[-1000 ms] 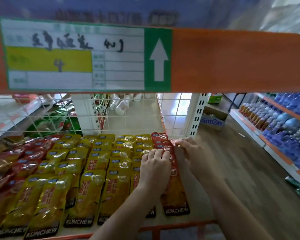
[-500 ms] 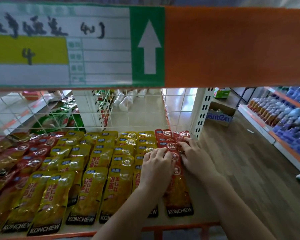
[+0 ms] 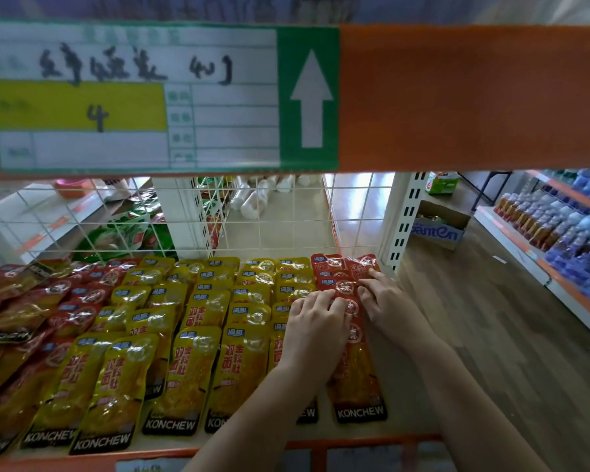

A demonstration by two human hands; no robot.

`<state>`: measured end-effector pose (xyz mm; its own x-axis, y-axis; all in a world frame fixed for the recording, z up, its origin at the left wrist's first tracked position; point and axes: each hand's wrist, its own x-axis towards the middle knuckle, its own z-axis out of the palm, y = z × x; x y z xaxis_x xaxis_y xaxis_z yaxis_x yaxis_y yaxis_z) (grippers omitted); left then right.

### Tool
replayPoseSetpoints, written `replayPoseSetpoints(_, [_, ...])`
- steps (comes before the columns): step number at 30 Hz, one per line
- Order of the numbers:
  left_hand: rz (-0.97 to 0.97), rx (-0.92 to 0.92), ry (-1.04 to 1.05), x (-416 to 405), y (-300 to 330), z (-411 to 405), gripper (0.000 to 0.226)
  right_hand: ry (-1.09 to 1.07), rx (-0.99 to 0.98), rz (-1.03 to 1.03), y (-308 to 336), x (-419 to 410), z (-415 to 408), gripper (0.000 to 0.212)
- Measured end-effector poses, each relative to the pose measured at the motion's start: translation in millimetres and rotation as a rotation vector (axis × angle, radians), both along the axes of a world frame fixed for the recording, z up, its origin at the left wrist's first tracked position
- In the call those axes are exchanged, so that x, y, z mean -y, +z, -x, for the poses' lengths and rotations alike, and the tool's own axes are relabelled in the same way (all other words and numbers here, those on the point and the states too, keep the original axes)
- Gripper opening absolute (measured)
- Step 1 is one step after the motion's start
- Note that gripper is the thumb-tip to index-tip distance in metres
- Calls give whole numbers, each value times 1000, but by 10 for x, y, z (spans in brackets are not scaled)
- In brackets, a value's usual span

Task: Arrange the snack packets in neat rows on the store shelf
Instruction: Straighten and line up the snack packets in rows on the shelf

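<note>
Since a moment ago both hands have crept deeper along the rightmost row of glossy red plastic snack packets (image 3: 351, 366) on the shelf (image 3: 402, 434), left hand (image 3: 315, 327) pressing flat, right hand (image 3: 385, 301) fingering a rear packet, so that row looks nearly squared.

A shop: stocked orange-edged shelves (image 3: 556, 284), a handwritten shelf label (image 3: 133, 97), rows of snack packets (image 3: 198, 366)

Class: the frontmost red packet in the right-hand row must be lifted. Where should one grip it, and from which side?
Pinch the frontmost red packet by its black bottom edge, coming from the shelf front: it lies flat, that end is free, while other packets and both hands cover its top.
</note>
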<state>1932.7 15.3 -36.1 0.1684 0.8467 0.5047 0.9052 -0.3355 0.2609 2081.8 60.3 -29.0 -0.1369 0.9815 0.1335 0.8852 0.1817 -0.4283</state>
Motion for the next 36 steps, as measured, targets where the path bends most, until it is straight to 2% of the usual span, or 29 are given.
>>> replayPoseSetpoints(4, [81,78,-47,28,100,16,37,-9,-56,-167,3,12,-15,31])
replayPoseSetpoints(7, [135,156,-74,39,205,71,28,-46,-77,-266,73,56,-3,21])
replayPoseSetpoints(10, [181,207,-68,55,340,167,27,-60,-50,-292,186,119,44,21])
replayPoseSetpoints(21, [250,293,87,130,553,1151,24,76,-122,-192,578,350,522,20])
replayPoseSetpoints(26, [217,297,172,233,544,1607,24,180,-204,-136,559,425,1035,22])
replayPoseSetpoints(36, [163,194,370,471,433,2536,25,360,-226,-100,421,581,2265,23])
